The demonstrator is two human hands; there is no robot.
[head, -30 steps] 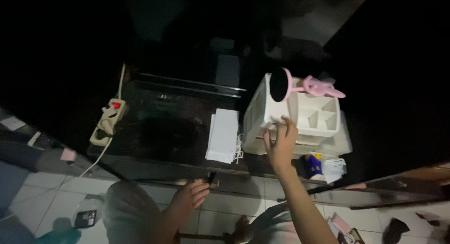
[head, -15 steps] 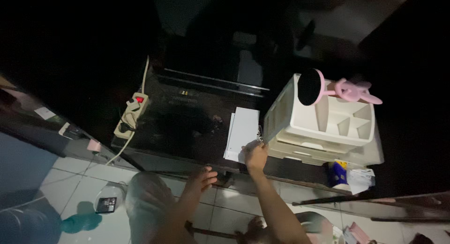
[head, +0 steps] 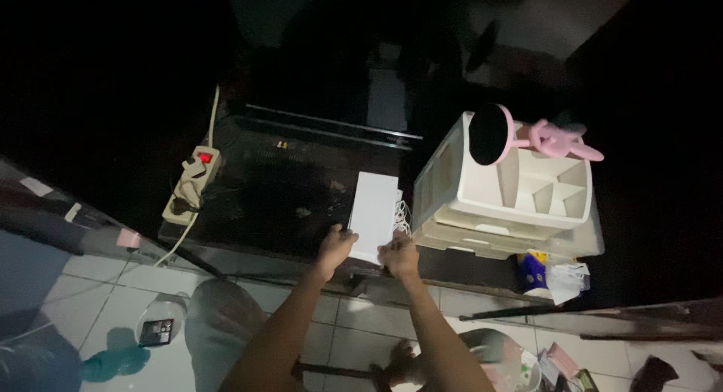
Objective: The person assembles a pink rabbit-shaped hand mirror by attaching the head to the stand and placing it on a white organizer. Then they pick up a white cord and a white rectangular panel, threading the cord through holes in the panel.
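**Both hands closing on the white stack at the bench's front edge**

The person is bringing both hands to the near end of a flat white rectangular stack, seemingly thin sheets or masks with looped strings showing along its right side (head: 373,216). The left hand (head: 334,247) is resting at the stack's near left corner with its fingers curled; the right hand (head: 399,256) is pressing against the near right corner, fingers bent around the edge. Whether either hand is actually gripping the stack or only touching it cannot be told in the dim light.

The stack is lying flat on the dark glossy bench (head: 279,189), close to its front edge, not yet lifted or shifted off the surface as far as the picture shows. So the taking hold is judged to be just under way, and any lifting or moving is judged to be left.

Just to the right of the stack is standing a cream plastic drawer organiser with open compartments on top (head: 512,196), carrying a round pink-rimmed mirror (head: 491,134) and a pink bunny-eared stand (head: 561,141). A cream power strip with a red lit switch (head: 191,184) is lying at the bench's left end, well apart from the hands.
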